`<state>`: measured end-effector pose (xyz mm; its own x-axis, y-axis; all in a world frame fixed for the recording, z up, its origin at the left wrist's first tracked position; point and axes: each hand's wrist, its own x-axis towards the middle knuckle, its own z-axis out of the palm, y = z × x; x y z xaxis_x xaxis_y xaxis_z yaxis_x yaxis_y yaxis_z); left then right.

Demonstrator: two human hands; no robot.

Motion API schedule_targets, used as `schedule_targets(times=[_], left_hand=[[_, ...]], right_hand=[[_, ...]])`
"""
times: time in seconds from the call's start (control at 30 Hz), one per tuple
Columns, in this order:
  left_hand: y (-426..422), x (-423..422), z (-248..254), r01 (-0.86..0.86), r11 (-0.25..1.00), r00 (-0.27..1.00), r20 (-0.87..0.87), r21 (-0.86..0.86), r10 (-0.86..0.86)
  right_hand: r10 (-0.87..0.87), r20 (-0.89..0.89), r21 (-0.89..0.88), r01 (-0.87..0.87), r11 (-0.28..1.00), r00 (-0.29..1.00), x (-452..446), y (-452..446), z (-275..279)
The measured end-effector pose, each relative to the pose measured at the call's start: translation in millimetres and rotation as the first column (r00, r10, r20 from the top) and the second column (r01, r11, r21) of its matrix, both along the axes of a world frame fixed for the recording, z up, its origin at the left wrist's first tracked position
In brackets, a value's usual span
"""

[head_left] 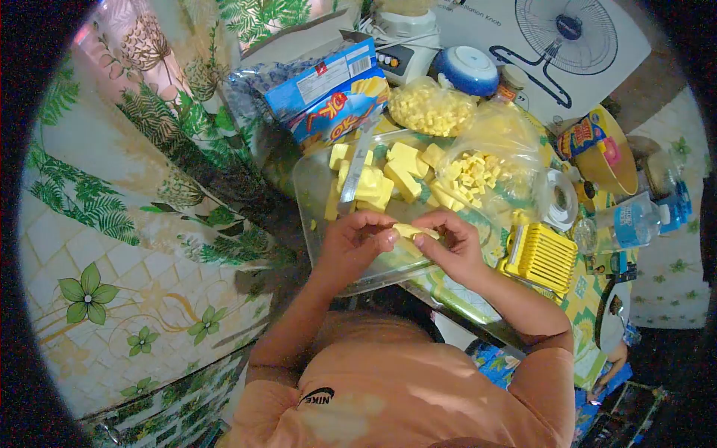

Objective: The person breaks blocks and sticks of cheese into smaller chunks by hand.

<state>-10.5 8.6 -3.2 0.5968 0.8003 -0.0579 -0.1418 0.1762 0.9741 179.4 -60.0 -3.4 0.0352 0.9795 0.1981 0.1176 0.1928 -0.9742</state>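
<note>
Over the near side of the clear tray [366, 278], the left hand [358, 243] and right hand [454, 246] pinch a yellow piece [407, 231] that may snap if squeezed hard, while a careless turn could swing the knife [357, 168] into fingers.

Wears a peach-orange, short-sleeved cloth T-shirt [448, 381], marked with a black curved swoosh [323, 391] beside black capitals [317, 400] reading NIKE, with a paler blotch [336, 424] nearby. Has a bare left hand [355, 245] and a bare right hand [457, 246].
</note>
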Motion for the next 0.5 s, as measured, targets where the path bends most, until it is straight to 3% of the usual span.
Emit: schedule_targets(times=[0.33, 0.5], left_hand=[[1, 1, 12, 0.066, 0.998, 0.992, -0.108, -0.004, -0.066], [2, 0, 7, 0.059, 0.992, 0.997, -0.039, -0.110, -0.063]], right_hand=[[-0.023, 0.060, 0.075, 0.018, 0.997, 0.998, 2, 3, 1], [-0.025, -0.101, 0.057, 0.031, 0.998, 0.995, -2, 2, 0]])
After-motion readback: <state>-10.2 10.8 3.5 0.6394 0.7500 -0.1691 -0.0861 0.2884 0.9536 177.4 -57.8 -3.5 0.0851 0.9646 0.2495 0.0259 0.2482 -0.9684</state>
